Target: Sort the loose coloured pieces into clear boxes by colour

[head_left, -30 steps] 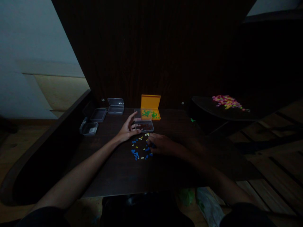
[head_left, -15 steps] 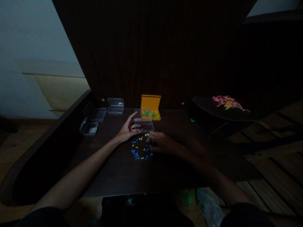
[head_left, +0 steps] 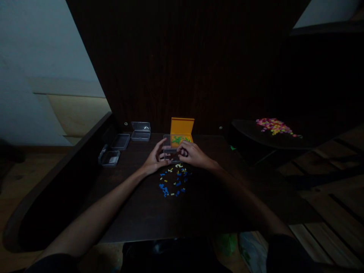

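Observation:
My left hand (head_left: 155,158) grips the left side of a clear plastic box (head_left: 167,160), its hinged lid raised at the back. Some small dark reddish-brown pieces lie inside that box. Over the box's right side is my right hand (head_left: 191,153), its fingers pinched together; whatever is between them is too small and dark to make out. On the table just in front of the box, small blue bricks (head_left: 164,189) and pale yellow bricks (head_left: 172,194) lie loosely scattered. Behind it, a yellow box (head_left: 182,126) stands with its lid up, holding green pieces (head_left: 178,140).
Several clear boxes stand at the table's left: one at the back (head_left: 140,135), another (head_left: 121,141) beside the side panel, and a third (head_left: 110,158) nearer me. A heap of pink and yellow pieces (head_left: 274,126) lies on the dark shelf at right. The tall back panel (head_left: 184,60) bounds the table.
My right hand has moved up and away from the loose bricks to the clear box. The left hand keeps its hold on the box. The whole view has shifted slightly.

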Action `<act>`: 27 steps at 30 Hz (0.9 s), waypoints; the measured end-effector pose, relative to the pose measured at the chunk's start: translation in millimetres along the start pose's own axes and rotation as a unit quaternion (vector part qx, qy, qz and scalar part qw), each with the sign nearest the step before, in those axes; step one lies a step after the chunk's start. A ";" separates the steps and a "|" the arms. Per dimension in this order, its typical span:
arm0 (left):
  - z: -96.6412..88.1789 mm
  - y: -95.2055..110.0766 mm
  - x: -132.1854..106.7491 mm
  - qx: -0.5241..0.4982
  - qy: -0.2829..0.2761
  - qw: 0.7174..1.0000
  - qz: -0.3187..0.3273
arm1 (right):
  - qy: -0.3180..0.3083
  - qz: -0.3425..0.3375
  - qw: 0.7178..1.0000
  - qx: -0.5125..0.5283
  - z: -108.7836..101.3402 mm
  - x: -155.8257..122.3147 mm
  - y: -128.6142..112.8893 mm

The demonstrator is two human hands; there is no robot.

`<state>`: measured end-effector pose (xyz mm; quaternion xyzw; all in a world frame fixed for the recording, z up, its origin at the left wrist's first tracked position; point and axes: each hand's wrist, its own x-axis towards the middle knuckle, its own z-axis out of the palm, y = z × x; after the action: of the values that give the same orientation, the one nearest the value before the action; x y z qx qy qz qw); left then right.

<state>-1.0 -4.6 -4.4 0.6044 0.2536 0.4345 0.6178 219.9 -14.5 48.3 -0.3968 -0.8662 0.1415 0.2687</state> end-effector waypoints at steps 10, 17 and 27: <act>0.3 0.5 0.2 -0.015 0.000 1.000 -0.012 | 0.011 0.001 1.000 0.012 0.5 -0.7 5.5; -0.5 -1.6 0.9 -0.022 0.001 1.000 -0.012 | 0.009 0.022 0.999 0.025 -1.0 -1.7 5.9; 0.9 1.8 -0.2 -0.012 0.004 1.000 -0.013 | 0.017 0.009 1.000 0.019 -4.7 -2.2 6.6</act>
<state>-0.7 -5.5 -2.6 0.5921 0.2588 0.4318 0.6292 227.9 -11.9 48.3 -0.4020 -0.8547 0.1540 0.2900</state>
